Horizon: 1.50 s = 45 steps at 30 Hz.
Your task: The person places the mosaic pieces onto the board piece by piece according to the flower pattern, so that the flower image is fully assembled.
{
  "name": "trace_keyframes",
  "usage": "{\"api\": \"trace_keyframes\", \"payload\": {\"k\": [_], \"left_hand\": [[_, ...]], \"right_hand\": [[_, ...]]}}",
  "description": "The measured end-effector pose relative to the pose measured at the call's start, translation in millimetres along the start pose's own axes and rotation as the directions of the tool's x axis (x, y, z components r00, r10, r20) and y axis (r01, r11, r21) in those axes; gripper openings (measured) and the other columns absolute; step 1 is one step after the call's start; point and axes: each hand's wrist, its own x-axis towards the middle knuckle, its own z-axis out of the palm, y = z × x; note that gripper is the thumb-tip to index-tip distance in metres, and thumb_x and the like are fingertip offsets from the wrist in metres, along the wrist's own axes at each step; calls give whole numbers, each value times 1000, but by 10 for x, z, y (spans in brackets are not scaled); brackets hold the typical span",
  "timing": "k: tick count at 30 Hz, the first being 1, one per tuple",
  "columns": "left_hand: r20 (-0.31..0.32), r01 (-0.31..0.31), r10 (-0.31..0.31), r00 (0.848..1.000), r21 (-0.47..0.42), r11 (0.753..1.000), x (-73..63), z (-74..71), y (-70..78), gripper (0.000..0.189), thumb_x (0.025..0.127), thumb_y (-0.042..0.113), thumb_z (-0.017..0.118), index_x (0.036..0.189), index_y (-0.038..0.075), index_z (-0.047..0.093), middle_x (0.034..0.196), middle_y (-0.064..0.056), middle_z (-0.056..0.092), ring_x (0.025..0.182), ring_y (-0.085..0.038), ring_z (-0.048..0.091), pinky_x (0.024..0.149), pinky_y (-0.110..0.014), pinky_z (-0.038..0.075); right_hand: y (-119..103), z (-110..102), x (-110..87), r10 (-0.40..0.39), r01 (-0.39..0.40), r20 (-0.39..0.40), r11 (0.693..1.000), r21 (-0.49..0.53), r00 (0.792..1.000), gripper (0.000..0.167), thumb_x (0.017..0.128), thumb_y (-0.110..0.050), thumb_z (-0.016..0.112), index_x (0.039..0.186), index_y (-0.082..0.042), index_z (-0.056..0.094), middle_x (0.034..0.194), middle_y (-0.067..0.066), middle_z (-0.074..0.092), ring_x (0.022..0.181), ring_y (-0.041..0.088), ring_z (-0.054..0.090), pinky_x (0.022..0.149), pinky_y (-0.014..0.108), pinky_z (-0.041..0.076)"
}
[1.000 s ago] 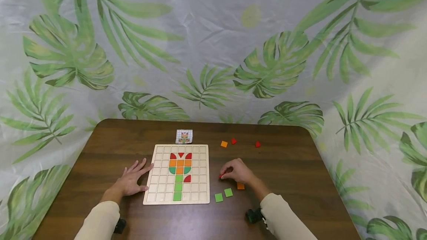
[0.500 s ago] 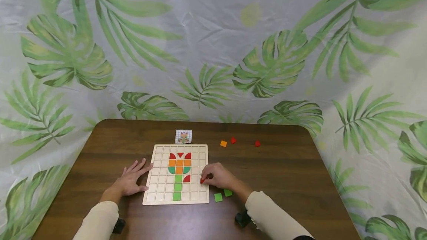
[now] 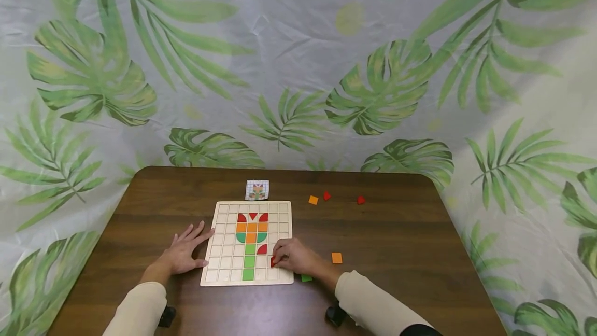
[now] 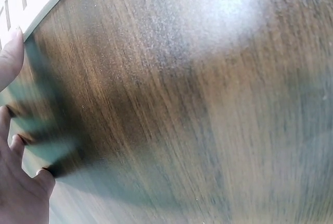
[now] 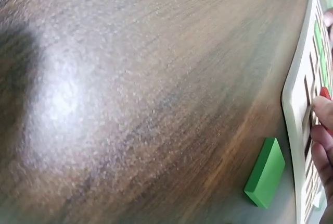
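Note:
A pale wooden grid board [image 3: 223, 275] bears a flower of red, orange, green and teal tiles; its stem is a column of light green squares [image 3: 249, 261]. My right hand [image 3: 295, 257] pinches a small red tile [image 3: 272, 261] over the lower right cells; its exact shape is hidden by the fingers. Just up and left of it, a red quarter-round tile [image 3: 262, 249] lies in a cell. With fingers spread, my left hand [image 3: 183, 253] rests at the board's left edge, thumb and forefinger touching it. In the left wrist view the thumb [image 4: 11, 60] meets the board's rim.
A small printed pattern card [image 3: 257, 190] lies behind the board. On the dark wooden table [image 3: 392, 253] are an orange square [image 3: 337, 258], another orange tile [image 3: 313, 200] and red tiles [image 3: 361, 200] farther back. A green square [image 5: 266, 174] sits beside the board, partly under the right hand.
My right hand has carried the red tile leftward from the table to above the board's lower right cells, uncovering the orange square. The left hand has stayed in place.

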Motion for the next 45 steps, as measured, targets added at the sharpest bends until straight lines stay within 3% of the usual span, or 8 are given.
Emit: {"api": "trace_keyframes", "payload": {"k": [10,16,29,39,45], "left_hand": [[2,-1,1,1000,7,1000,1,-9,9,83,77,36,76,147,10,39,154,-27,22,138,-54,16,101,-76,10],[-10,-12,12,1000,11,1000,-1,-3,-4,85,77,42,75,147,10,39,153,-27,23,138,-54,17,101,-76,11],[-10,-5,5,1000,-7,1000,-9,3,3,83,77,37,76,147,11,40,154,-26,22,138,-53,16,102,-75,9],[0,0,0,1000,-8,1000,-6,-22,1,85,77,39,76,147,11,39,154,-26,22,139,-53,15,102,-75,8],[2,5,-5,1000,-8,1000,-4,-18,10,85,76,39,76,147,11,39,155,-26,21,139,-53,14,102,-75,8]], "right_hand": [[19,18,33,10,-9,18,999,-31,1000,4,81,-5,77,77,-6,76,92,2,65,87,7,59,76,7,45],[27,34,49,2,1,36,995,-100,999,5,80,-5,76,78,-10,77,92,-1,66,87,5,60,77,6,44],[-3,26,63,55,-44,78,989,-143,995,5,84,-8,73,84,-9,77,93,-3,67,88,3,60,80,7,44],[9,8,126,6,2,52,987,-159,999,6,81,-5,73,80,-11,76,84,-3,69,81,4,61,74,7,44],[21,-10,145,10,-1,58,989,-150,998,4,80,-6,75,78,-10,73,80,-3,65,73,2,53,66,6,39]]}}
